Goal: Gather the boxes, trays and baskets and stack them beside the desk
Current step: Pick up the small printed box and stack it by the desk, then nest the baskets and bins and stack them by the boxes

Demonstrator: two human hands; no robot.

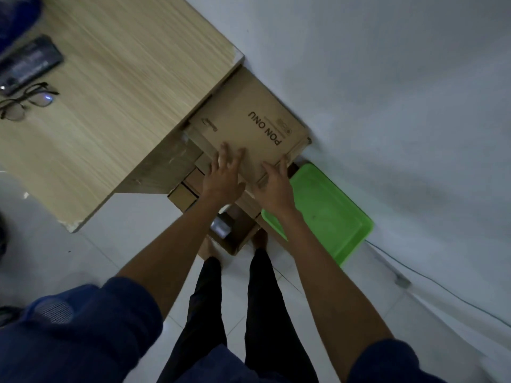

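A flat brown cardboard box printed "PON ONU" lies on top of a stack of cardboard boxes beside the wooden desk, against the white wall. My left hand rests flat on the box's near edge with its fingers spread. My right hand presses the box's near right corner, fingers straight. Smaller cardboard boxes sit lower in the stack by the desk's side. An open box stands on the floor at my feet. A green plastic tray lies to the right of the stack.
On the desk lie a pair of glasses and a dark keyboard-like device. A thin cable runs along the foot of the wall at right. The floor is white tile. My legs stand just before the stack.
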